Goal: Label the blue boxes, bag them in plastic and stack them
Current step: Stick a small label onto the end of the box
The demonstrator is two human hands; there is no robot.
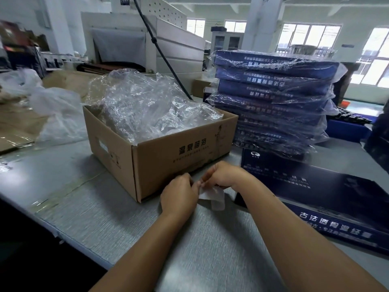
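Bare table [63,169] lies open left and near. Ahead, the cardboard carton [168,157] blocks passage; right, the flat blue box [336,197] and bagged stack [273,98] close that side.

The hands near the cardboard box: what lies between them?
In the head view, a whitish label slip, held by the left hand and the right hand over the table.

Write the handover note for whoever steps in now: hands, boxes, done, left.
Hands: left hand and right hand both pinch a small label over the table, in front of the cardboard box of plastic bags.
One unbagged blue box lies flat at right.
Done: the stack of bagged boxes behind it.
Left: stick the label on, bag that box, stack it.
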